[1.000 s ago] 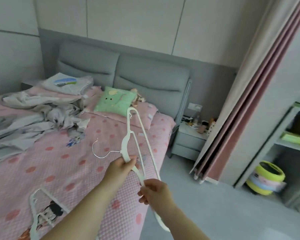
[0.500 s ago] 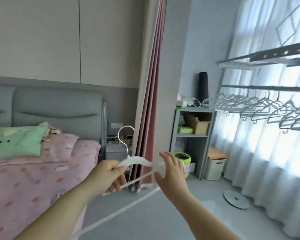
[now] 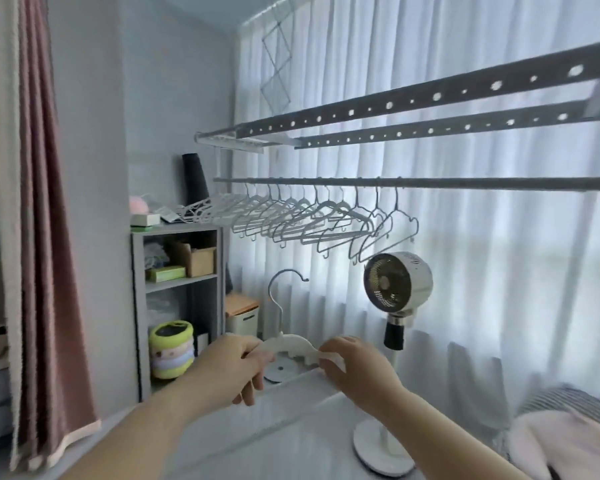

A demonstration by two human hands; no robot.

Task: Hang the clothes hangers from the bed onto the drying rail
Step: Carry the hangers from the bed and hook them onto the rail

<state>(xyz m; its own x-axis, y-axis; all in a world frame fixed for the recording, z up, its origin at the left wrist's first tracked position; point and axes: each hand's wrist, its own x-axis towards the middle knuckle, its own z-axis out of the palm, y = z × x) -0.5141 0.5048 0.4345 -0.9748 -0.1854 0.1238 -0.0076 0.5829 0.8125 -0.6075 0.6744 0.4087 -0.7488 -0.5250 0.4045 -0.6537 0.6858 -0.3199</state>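
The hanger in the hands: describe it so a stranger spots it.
Find the drying rail across the curtained window, with its row of hangers. Below it, left of the round fan, a left hand and right hand hold one white hanger. Only it is held, its hook catching nothing.

A white plastic hanger with a thin grey metal hook stands upright, the hook's open end pointing right. The left hand grips its left shoulder and the right hand pinches its right shoulder, well below the drying rail. The rail is a slim grey bar running level, with two perforated bars above it, and a close row of pale hangers hangs by its hooks along the rail's left part.
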